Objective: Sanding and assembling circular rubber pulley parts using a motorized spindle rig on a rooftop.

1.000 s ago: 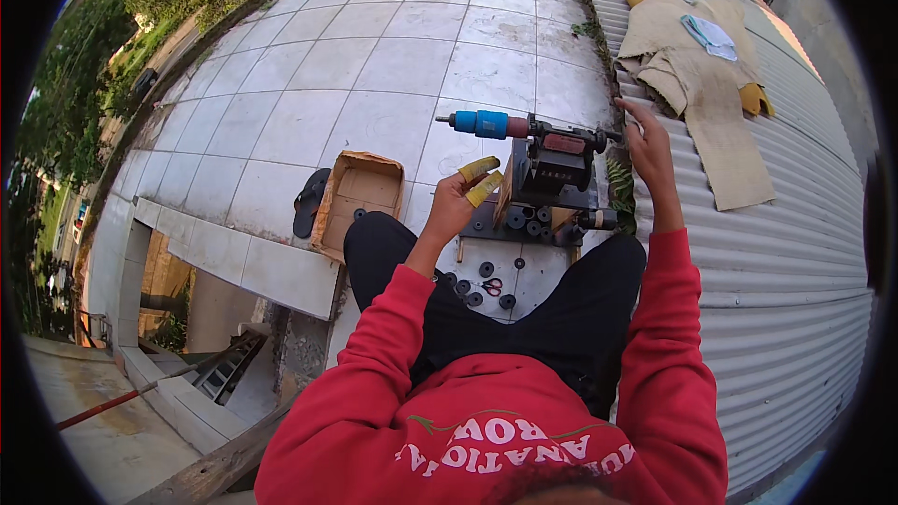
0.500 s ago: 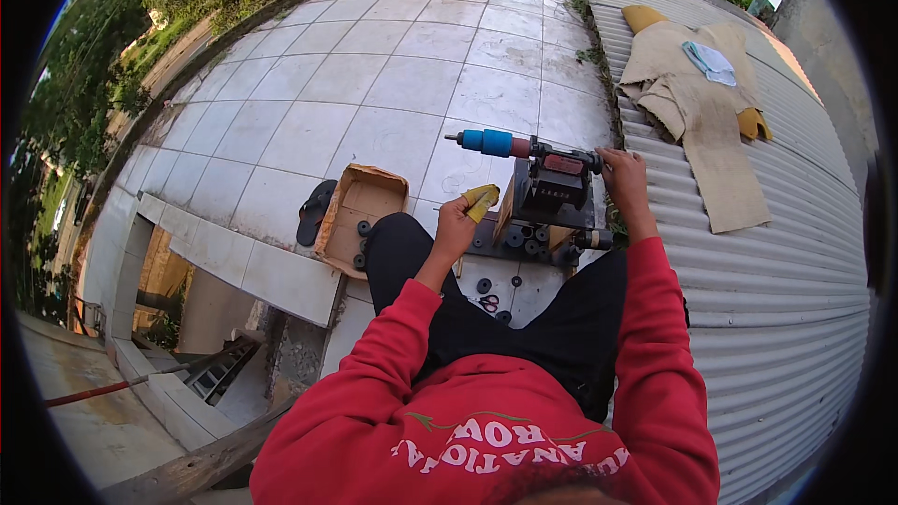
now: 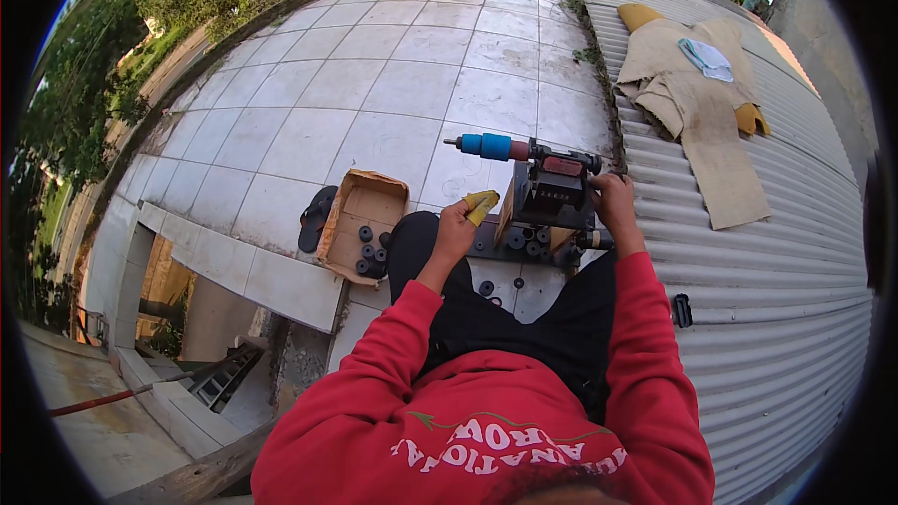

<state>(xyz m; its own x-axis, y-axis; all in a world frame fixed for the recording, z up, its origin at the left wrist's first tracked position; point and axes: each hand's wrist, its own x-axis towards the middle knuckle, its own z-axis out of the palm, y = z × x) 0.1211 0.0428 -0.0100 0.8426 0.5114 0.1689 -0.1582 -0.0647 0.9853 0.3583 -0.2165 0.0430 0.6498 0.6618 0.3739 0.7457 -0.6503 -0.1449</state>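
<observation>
Right of centre, a black machine (image 3: 554, 194) beside the right hand (image 3: 615, 200)

The right hand's fingers bend against the machine's right side; whether they grip it, I cannot tell. Near mid-frame, the left hand (image 3: 457, 231) wears yellow coverings (image 3: 481, 207); whether it is open or closed, I cannot tell. Farther left, an open cardboard box (image 3: 367, 205) holds black round pieces (image 3: 375, 256).

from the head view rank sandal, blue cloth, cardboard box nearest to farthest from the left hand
1. Cardboard box, left of the left hand.
2. Black sandal, left of the box.
3. Blue cloth, far right, on beige fabric.
</observation>
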